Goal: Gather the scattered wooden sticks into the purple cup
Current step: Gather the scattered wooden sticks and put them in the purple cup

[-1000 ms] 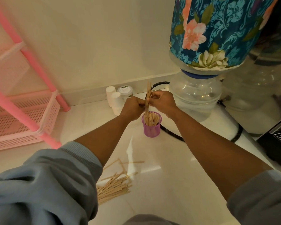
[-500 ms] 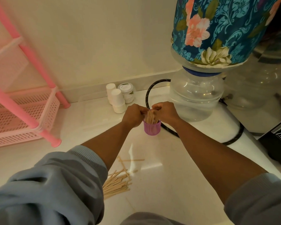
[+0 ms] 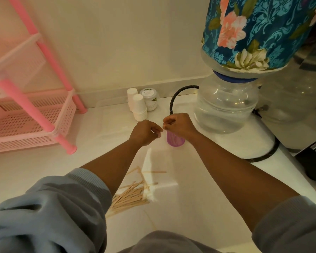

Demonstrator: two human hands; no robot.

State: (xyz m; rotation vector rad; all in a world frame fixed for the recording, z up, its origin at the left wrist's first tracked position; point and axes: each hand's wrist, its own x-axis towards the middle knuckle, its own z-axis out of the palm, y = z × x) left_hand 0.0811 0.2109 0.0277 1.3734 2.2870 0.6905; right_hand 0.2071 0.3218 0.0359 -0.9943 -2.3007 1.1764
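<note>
Head view, looking down: purple cup point(image 3: 175, 140) standing upright on the white bench point(image 3: 199, 179), just in front of the clear water jug point(image 3: 226, 106), probably parked there to stay central and easy to reach from both sides. Right hand point(image 3: 177, 125) sitting right over the cup's mouth and hiding it, so can't really see the sticks inside or how full it is. Fingers curled in, tips pinched together near the thumb, but can't tell if anything is actually held in there, too small and shadowed. Left hand point(image 3: 144, 132) just beside the cup on its left, not touching it as far as can be seen, fingers loosely curled, nothing visible in it. Both hands nearly meeting above the rim, looks like tidying or dropping a batch in, just a guess though. Plenty left to do: big loose pile of wooden sticks point(image 3: 130, 197) lying flat on the bench nearer the body, partly tucked under the left forearm, plus a few strays point(image 3: 154, 172) fanned out just beyond the pile. Further out, white paper cups point(image 3: 138, 105) and a small lidded jar point(image 3: 150, 99) by the wall, black hose point(image 3: 173, 99) looping behind the cup, pink plastic rack point(image 3: 35, 114) off to the left, floral cover point(image 3: 254, 30) on the upturned bottle above the jug.
</note>
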